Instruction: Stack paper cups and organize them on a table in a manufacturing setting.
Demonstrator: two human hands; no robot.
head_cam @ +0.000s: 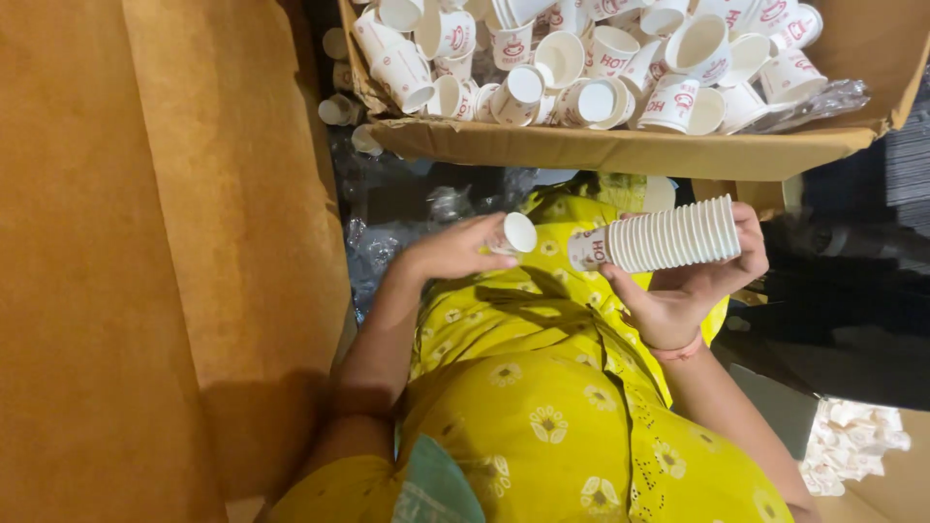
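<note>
My right hand grips a sideways stack of nested white paper cups with red print, its open end pointing right. My left hand holds a single white paper cup, its bottom facing the camera, just left of the stack's closed end. A small gap separates the single cup from the stack. Both hands hover over my lap in yellow flowered clothing.
An open cardboard box full of several loose white paper cups lies just beyond my hands. A tall brown cardboard wall stands at the left. Clear plastic wrap lies below the box. Crumpled white material sits at lower right.
</note>
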